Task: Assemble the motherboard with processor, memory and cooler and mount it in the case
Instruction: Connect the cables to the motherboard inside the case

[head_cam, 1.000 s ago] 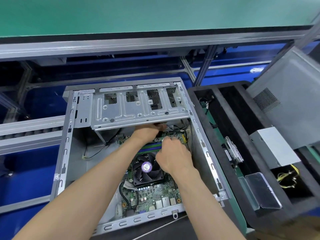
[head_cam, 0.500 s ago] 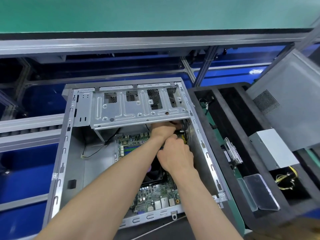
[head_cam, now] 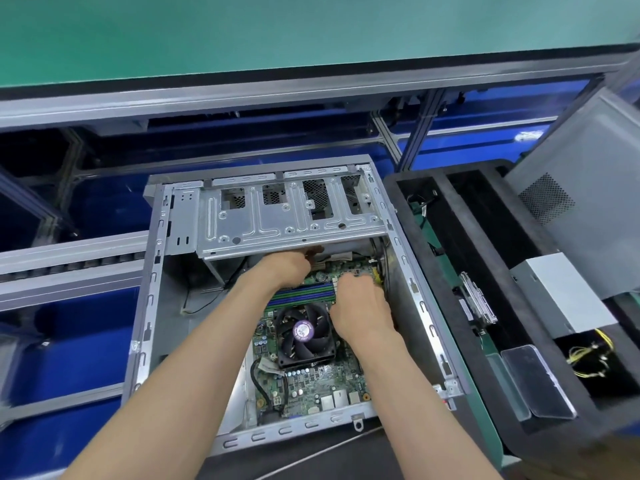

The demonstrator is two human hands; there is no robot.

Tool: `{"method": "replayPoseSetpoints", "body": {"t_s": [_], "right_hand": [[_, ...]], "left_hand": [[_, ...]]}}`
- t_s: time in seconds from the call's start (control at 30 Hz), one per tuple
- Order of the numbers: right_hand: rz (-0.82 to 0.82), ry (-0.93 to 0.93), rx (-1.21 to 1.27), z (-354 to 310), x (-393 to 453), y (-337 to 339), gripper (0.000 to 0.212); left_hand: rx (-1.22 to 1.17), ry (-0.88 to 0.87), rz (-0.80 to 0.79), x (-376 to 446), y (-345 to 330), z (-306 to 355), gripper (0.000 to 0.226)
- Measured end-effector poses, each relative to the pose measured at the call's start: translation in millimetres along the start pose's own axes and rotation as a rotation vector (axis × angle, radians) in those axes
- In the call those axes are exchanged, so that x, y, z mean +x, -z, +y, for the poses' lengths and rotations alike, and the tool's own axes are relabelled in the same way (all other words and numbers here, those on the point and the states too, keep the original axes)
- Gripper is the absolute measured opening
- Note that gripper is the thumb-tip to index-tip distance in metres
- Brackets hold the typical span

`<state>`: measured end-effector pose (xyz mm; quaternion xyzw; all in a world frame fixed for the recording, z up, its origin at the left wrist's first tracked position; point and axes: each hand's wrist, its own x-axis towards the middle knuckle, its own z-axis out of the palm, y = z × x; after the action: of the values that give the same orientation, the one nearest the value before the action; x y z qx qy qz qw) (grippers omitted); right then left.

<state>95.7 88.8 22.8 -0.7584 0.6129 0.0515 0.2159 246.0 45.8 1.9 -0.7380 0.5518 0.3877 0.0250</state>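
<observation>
The open grey case (head_cam: 150,306) lies flat in front of me. The green motherboard (head_cam: 311,382) lies inside it, carrying the black cooler fan (head_cam: 304,332) with a purple label and the memory sticks (head_cam: 301,292). My left hand (head_cam: 287,270) reaches to the board's far edge beneath the drive cage (head_cam: 277,220), its fingers curled there in shadow. To its right, my right hand (head_cam: 360,306) rests on the board beside the memory. Its fingers bend downward, and the knuckles hide the fingertips.
A black foam tray (head_cam: 460,258) stands right of the case. It holds a silver power supply (head_cam: 568,292) with yellow cables (head_cam: 588,355), a drive (head_cam: 479,303) and a clear plastic piece (head_cam: 536,379). A grey side panel (head_cam: 588,168) leans behind it. Conveyor rails (head_cam: 69,258) run on the left.
My left hand shifted right under the cage and then came back left. Its forearm, which covered the fan half a second ago, has uncovered it again. My right hand stayed on the board's right part.
</observation>
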Motion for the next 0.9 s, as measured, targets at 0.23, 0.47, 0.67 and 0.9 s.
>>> {"method": "replayPoseSetpoints", "body": {"t_s": [0.23,0.47,0.67,0.9], "right_hand": [[0.018,0.170,0.066,-3,2,-4,0.021],[0.009,0.234,0.045,-3,2,-5,0.031],[0.024,0.244,0.074,-4,0,-2,0.030],[0.037,0.262,0.117,-6,-6,2,0.023]], "left_hand": [[0.045,-0.122,0.094,-15,-5,-7,0.044],[0.025,-0.282,0.157,-35,-14,-15,0.035],[0.034,-0.279,0.219,-53,-21,-25,0.029],[-0.030,-0.257,0.318,-83,-25,-36,0.031]]}}
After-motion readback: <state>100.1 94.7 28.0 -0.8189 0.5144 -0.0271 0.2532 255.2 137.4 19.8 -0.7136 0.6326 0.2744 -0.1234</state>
